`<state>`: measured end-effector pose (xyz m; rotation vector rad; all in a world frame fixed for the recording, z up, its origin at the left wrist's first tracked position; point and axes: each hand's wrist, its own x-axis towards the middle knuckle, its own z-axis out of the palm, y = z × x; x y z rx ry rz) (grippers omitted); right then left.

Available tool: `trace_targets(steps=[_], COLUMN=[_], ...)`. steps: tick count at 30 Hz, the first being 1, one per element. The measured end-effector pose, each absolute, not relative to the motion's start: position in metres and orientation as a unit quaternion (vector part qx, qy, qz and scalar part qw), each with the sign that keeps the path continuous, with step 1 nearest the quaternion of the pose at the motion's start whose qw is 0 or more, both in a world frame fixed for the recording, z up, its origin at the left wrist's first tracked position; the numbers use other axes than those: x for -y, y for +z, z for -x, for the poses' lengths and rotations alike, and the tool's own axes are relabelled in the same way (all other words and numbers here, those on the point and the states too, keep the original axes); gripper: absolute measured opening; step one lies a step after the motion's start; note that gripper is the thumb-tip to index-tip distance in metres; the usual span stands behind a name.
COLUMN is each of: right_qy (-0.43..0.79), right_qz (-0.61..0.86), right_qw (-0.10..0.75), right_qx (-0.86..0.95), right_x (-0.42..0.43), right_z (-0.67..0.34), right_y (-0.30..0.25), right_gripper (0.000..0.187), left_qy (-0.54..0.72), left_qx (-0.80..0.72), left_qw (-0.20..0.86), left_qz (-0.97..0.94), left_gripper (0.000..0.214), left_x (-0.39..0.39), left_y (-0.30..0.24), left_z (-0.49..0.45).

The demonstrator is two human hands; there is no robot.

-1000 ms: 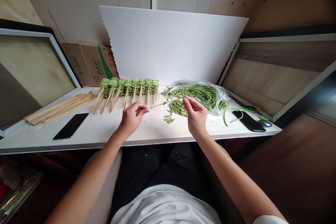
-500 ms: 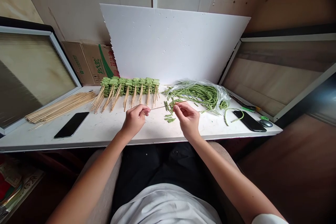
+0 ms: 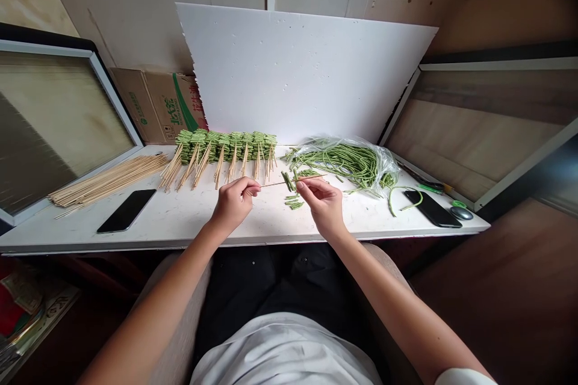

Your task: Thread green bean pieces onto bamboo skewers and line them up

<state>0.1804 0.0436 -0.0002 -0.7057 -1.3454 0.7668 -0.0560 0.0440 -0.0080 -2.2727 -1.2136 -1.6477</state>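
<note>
My left hand [image 3: 233,204] pinches the near end of a thin bamboo skewer [image 3: 275,183], which runs level to the right. My right hand [image 3: 323,207] holds the skewer's far part between thumb and fingertips. A few short green bean pieces [image 3: 288,181] sit on the skewer between my hands. Loose cut bean pieces [image 3: 293,202] lie on the white table [image 3: 266,219] just below it. Behind them stands a row of finished bean skewers [image 3: 226,147], with their bare sticks pointing toward me.
A plastic bag of long green beans [image 3: 347,162] lies to the right. Bare skewers [image 3: 108,180] lie in a bundle at left. Phones [image 3: 126,210] [image 3: 432,209] lie at both sides. A white foam board [image 3: 302,72] leans against the wall behind.
My right hand has moved left, closer to my left hand, and the skewer now lies more level. The view has shifted slightly.
</note>
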Motion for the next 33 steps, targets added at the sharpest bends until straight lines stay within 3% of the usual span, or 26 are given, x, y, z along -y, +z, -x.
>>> trace_targets(steps=[10, 16, 21, 26, 33], right_qy=[0.326, 0.193, 0.114, 0.125, 0.074], right_qz=[0.306, 0.327, 0.442, 0.568, 0.607], right_qw=[0.642, 0.615, 0.562, 0.49, 0.363], right_qx=[0.622, 0.691, 0.689, 0.649, 0.703], right_x=[-0.052, -0.08, -0.126, -0.16, -0.202], right_z=[-0.184, -0.209, -0.262, -0.297, -0.284], right_y=[-0.006, -0.016, -0.038, -0.051, -0.037], right_gripper=[0.033, 0.029, 0.036, 0.028, 0.019], left_qy=[-0.546, -0.556, -0.536, -0.518, -0.504], left_qx=[0.412, 0.435, 0.452, 0.463, 0.483], left_qw=[0.022, 0.001, 0.001, -0.016, -0.036], left_qz=[0.729, 0.708, 0.713, 0.72, 0.716], left_gripper=[0.021, 0.021, 0.019, 0.018, 0.017], left_x=[-0.047, -0.054, -0.061, -0.068, -0.075], left_y=[-0.01, -0.017, -0.017, -0.024, -0.033], left_z=[0.056, 0.061, 0.069, 0.073, 0.08])
